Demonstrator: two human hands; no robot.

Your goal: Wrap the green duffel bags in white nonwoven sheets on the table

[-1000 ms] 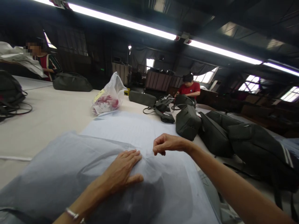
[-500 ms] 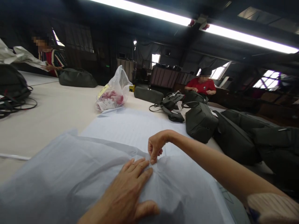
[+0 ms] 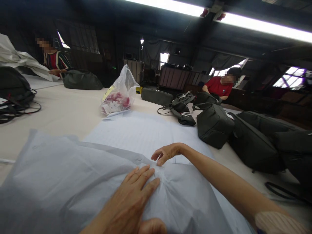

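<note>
With left hand [image 3: 131,196] spread flat, pressed pale sheet [image 3: 78,175]; with right hand [image 3: 168,152] loosely parted, reached toward creases [image 3: 165,182]; judged even pressure best.

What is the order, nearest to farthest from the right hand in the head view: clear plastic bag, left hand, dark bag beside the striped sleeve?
1. Left hand: lower left of it, on the pale sheeting.
2. Clear plastic bag: farther back, left.
3. Dark bag: beyond the plastic bag, farther left.
</note>
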